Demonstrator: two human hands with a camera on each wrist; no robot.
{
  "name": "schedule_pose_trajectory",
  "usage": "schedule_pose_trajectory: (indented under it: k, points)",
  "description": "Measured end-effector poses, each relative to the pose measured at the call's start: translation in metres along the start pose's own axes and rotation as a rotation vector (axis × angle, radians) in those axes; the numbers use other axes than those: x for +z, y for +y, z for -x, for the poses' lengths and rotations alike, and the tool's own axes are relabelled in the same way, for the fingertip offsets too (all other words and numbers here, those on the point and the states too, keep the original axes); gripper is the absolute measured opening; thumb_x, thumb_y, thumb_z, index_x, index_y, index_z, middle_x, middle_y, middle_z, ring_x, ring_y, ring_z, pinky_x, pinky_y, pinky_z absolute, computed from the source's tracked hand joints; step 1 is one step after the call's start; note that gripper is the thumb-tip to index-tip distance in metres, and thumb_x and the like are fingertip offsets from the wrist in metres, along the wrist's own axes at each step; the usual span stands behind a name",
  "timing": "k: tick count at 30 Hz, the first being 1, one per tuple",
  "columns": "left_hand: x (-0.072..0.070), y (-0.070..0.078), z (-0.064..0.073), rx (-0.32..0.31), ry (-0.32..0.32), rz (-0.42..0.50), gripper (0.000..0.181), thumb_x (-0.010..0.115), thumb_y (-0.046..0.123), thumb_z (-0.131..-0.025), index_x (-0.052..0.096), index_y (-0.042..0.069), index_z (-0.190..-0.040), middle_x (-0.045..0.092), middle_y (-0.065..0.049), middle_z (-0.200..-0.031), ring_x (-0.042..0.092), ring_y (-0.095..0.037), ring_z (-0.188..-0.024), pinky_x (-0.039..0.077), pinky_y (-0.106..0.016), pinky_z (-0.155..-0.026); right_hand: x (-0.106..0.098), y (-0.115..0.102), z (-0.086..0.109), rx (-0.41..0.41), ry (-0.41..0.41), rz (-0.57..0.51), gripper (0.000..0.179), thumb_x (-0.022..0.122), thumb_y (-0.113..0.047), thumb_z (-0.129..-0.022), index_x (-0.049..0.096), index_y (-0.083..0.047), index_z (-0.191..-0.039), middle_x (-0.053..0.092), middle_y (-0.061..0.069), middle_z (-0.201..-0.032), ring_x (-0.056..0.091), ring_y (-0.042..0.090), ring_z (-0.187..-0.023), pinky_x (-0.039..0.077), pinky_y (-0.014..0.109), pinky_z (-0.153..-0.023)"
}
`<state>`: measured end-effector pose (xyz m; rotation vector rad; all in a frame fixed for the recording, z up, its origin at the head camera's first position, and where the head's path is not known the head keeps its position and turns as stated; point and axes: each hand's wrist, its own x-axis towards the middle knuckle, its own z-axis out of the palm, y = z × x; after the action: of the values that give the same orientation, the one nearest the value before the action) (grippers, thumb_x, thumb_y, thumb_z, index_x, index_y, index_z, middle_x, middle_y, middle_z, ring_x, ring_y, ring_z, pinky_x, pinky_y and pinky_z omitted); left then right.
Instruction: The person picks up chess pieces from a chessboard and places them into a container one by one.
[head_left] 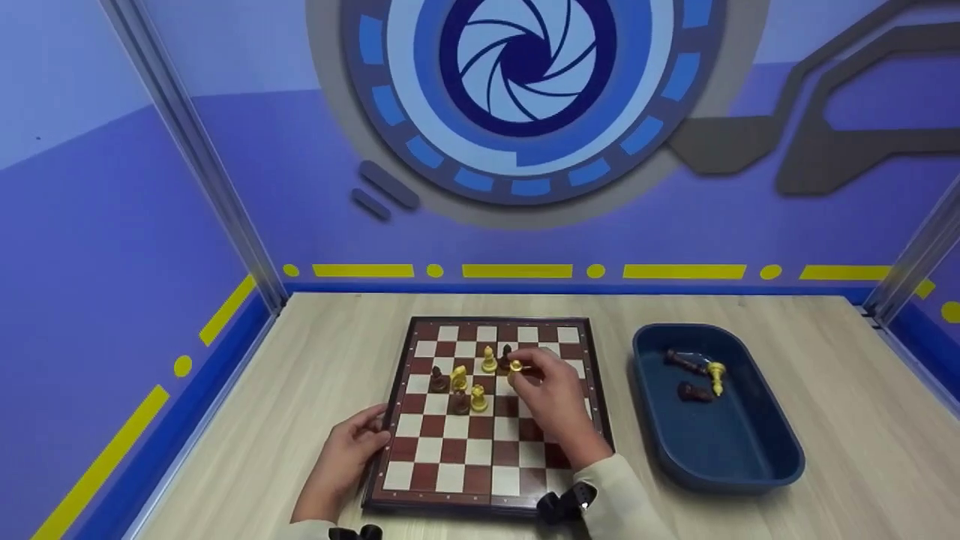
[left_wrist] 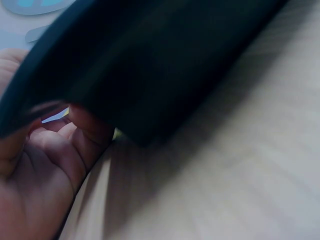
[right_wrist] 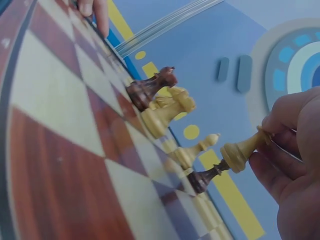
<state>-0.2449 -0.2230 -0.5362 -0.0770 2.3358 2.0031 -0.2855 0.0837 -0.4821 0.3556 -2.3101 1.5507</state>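
A chessboard (head_left: 442,450) in brown and cream squares lies on the table. My left hand (head_left: 349,448) grips its left edge, thumb near the rim; in the left wrist view fingers (left_wrist: 90,125) curl at the board's dark side. Between the thumb and fingers of my right hand (head_left: 551,394) is a yellow chess piece (right_wrist: 240,152), pinched by its top, base toward the board. Close by stand a yellow bishop (head_left: 489,361) and a dark piece (head_left: 506,351). Farther left are a yellow knight (head_left: 459,377), a yellow rook (head_left: 478,399) and two dark pieces (head_left: 439,381).
Right of the board stands a deep blue tray (head_left: 731,457). Inside lie a yellow chess piece (head_left: 717,376) and dark pieces (head_left: 696,392), tipped on their sides. Behind the table rises a purple-blue panel wall (head_left: 525,244).
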Motion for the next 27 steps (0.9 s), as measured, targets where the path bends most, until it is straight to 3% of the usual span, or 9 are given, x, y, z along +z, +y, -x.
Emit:
schedule_pose_trajectory:
  k: [13, 17, 23, 27]
  points:
    - [-0.003, -0.002, -0.002, 0.009, -0.011, -0.025, 0.053, 0.06, 0.003, -0.09, 0.045, -0.006, -0.14, 0.062, -0.016, -0.107, 0.062, -0.013, -0.086, 0.054, -0.025, -0.074, -0.013, -0.009, -0.004, -0.018, -0.012, 0.051, 0.022, 0.068, -0.008, -0.083, 0.073, -0.012, -0.103, 0.067, -0.003, -0.101, 0.065, 0.012, -0.09, 0.056, 0.043, -0.08]
    - [-0.003, -0.003, -0.002, 0.018, -0.011, -0.045, 0.052, 0.06, 0.004, -0.091, 0.045, -0.006, -0.14, 0.062, -0.016, -0.107, 0.062, -0.013, -0.086, 0.053, -0.024, -0.073, -0.017, -0.011, -0.004, -0.048, -0.024, 0.062, 0.022, 0.07, -0.009, -0.084, 0.073, -0.014, -0.104, 0.068, -0.004, -0.102, 0.066, 0.01, -0.089, 0.056, 0.04, -0.079]
    - [-0.001, -0.001, -0.002, -0.01, -0.018, 0.017, 0.052, 0.057, 0.0, -0.091, 0.043, -0.006, -0.141, 0.058, -0.015, -0.112, 0.063, -0.014, -0.097, 0.054, -0.025, -0.08, -0.023, -0.014, -0.003, -0.104, -0.065, 0.067, 0.024, 0.069, -0.008, -0.085, 0.073, -0.021, -0.104, 0.07, 0.001, -0.102, 0.066, 0.01, -0.089, 0.057, 0.033, -0.08]
    - [0.0, 0.0, -0.002, -0.028, -0.004, 0.021, 0.053, 0.057, 0.0, -0.09, 0.044, -0.005, -0.141, 0.058, -0.013, -0.11, 0.062, -0.015, -0.096, 0.054, -0.026, -0.08, -0.026, -0.015, -0.003, -0.116, -0.096, 0.069, 0.026, 0.068, -0.007, -0.085, 0.071, -0.024, -0.105, 0.069, -0.005, -0.101, 0.065, 0.008, -0.089, 0.056, 0.03, -0.08]
